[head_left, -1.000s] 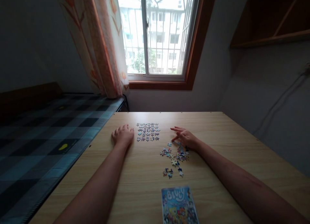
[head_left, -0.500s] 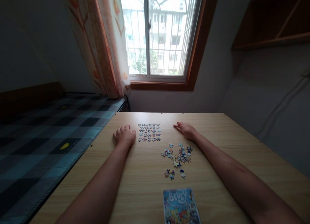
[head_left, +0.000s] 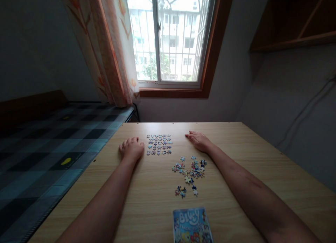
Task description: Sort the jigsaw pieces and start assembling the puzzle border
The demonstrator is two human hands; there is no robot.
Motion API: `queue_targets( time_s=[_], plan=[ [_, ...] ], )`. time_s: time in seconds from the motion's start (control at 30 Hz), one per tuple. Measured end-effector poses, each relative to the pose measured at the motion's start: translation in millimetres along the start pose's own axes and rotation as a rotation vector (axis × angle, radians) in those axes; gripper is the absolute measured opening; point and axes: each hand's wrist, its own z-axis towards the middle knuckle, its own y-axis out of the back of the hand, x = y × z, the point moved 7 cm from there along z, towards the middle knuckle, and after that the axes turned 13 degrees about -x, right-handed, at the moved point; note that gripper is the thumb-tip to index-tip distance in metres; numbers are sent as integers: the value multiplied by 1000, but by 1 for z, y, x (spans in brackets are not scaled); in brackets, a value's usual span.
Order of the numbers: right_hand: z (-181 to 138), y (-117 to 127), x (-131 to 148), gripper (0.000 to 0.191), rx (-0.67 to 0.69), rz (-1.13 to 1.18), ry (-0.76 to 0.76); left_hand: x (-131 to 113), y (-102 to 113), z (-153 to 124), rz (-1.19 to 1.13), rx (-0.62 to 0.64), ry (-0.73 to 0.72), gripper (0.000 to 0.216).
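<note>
The left hand (head_left: 131, 148) lies on the wooden table (head_left: 249, 148), fingers spread and loose. Just beside its thumb sit neat rows of puzzle pieces (head_left: 158, 147). The right hand (head_left: 198, 140) stretches its fingers toward the rows — one cannot tell if they pinch a piece. Nearer the person than those fingers lies a messy pile (head_left: 196, 173) — then the Bluey picture (head_left: 193, 225).
</note>
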Motion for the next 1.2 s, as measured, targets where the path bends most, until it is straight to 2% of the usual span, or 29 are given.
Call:
queue_targets(
  time_s=[0.47,0.53,0.63,0.7,0.77,0.83,0.97,1.07,1.2],
  plan=[
    [-2,8,5,49,-90,38,-5,0,-2,0,5,6,-6,52],
    [-3,16,9,45,-150,42,17,0,-2,0,9,6,-7,52],
    [-8,36,25,34,-260,85,126,0,-2,0,14,2,-4,51],
    [-11,44,40,27,-203,146,204,0,-2,0,14,5,-1,51],
    [-14,44,56,22,-41,220,243,0,-2,1,14,16,1,51],
    [-19,40,71,25,110,284,262,1,-3,1,13,24,4,51],
    [-27,27,94,23,315,301,280,1,-1,1,-4,16,9,49],
    [-29,20,97,21,347,257,281,0,0,0,-5,15,8,49],
    [-24,22,86,20,285,158,302,0,-1,0,13,15,2,50]
  ],
)
